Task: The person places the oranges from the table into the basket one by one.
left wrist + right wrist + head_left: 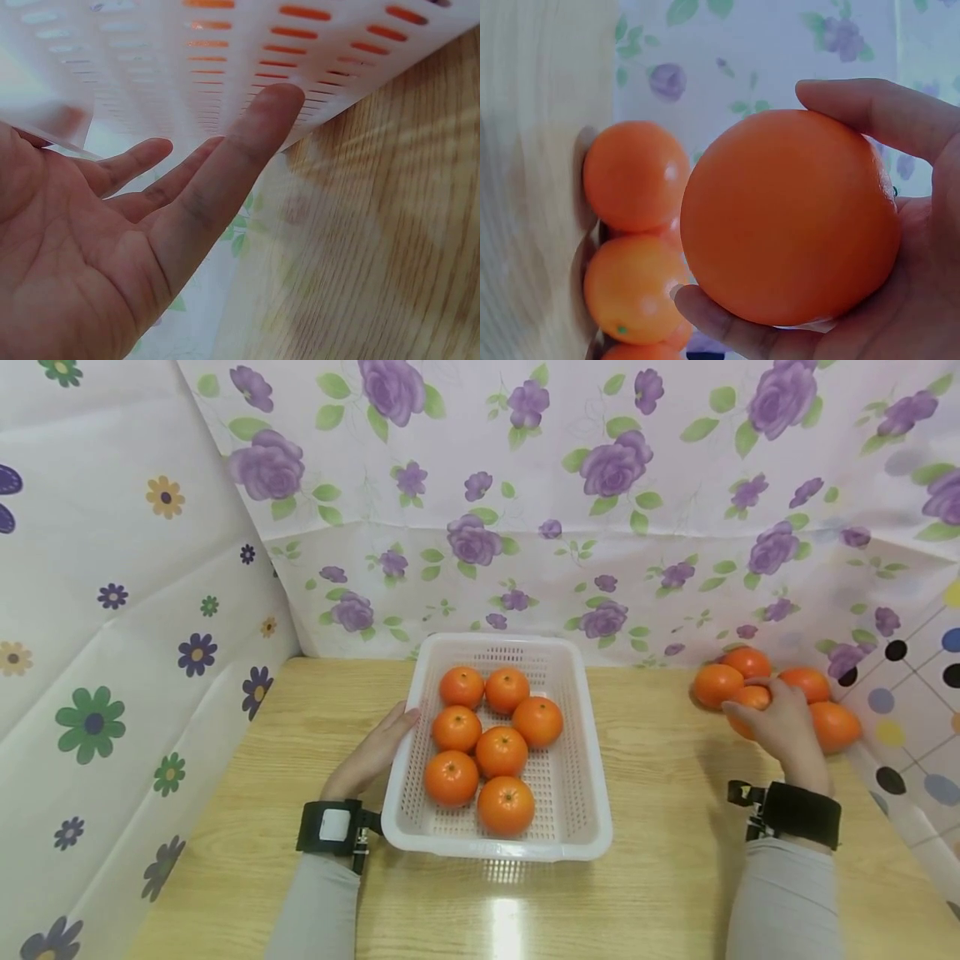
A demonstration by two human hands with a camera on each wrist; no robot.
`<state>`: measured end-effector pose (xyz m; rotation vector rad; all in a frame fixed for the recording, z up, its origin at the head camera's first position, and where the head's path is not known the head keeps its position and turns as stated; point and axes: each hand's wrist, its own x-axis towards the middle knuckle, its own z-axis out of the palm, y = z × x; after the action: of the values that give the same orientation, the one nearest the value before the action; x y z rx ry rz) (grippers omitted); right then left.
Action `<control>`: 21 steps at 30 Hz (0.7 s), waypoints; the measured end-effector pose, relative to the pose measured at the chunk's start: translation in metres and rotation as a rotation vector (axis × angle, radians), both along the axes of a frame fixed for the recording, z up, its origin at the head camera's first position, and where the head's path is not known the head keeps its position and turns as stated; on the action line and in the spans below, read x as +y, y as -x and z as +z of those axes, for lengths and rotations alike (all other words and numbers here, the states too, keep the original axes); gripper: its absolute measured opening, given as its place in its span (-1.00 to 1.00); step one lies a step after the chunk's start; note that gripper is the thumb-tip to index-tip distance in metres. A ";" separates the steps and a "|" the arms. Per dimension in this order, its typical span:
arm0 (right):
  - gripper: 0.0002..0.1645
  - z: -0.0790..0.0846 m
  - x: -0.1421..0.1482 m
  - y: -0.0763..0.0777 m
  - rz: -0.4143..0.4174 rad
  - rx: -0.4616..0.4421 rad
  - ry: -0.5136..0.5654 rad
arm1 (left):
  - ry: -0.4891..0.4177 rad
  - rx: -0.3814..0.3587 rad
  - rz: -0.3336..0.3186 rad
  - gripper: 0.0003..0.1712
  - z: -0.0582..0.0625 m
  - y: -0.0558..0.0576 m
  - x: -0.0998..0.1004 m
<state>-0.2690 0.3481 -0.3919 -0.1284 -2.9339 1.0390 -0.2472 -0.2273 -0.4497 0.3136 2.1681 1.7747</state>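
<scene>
Left hand (pixel 371 756) lay loose-fingered against the basket (pixel 495 849), probably just steadying it; right hand (pixel 789 727) gripped an orange (pixel 787 217) from opposite sides, presumably so it couldn't roll.

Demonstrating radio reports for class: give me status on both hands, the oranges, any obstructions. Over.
Left hand touching basket. Right hand gripping one orange, outside basket. Seven oranges inside. Neighbouring oranges crowd close by.
</scene>
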 end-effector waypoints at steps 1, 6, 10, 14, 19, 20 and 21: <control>0.05 0.001 -0.002 0.000 0.007 0.003 -0.007 | 0.001 0.000 0.001 -0.26 0.000 0.000 0.000; -0.01 0.006 -0.018 0.000 0.038 0.073 -0.024 | 0.000 0.000 0.002 -0.27 0.001 0.000 0.000; -0.15 0.011 -0.032 0.000 0.063 0.134 -0.046 | 0.000 0.001 0.002 -0.27 0.001 0.000 0.000; -0.21 0.017 -0.047 -0.003 0.093 0.133 -0.041 | 0.002 -0.003 0.006 -0.26 0.001 0.000 0.000; -0.24 0.026 -0.068 -0.007 0.152 0.143 -0.025 | 0.000 -0.005 0.009 -0.25 0.001 -0.001 0.000; -0.25 0.028 -0.073 -0.008 0.163 0.150 -0.023 | 0.000 -0.006 0.010 -0.25 0.001 -0.001 0.000; -0.27 0.029 -0.076 -0.009 0.172 0.157 -0.019 | 0.001 -0.006 0.011 -0.25 0.001 -0.001 0.000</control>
<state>-0.2598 0.2716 -0.3627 0.2006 -2.8507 0.9899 -0.2465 -0.2272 -0.4485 0.2966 2.1707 1.7786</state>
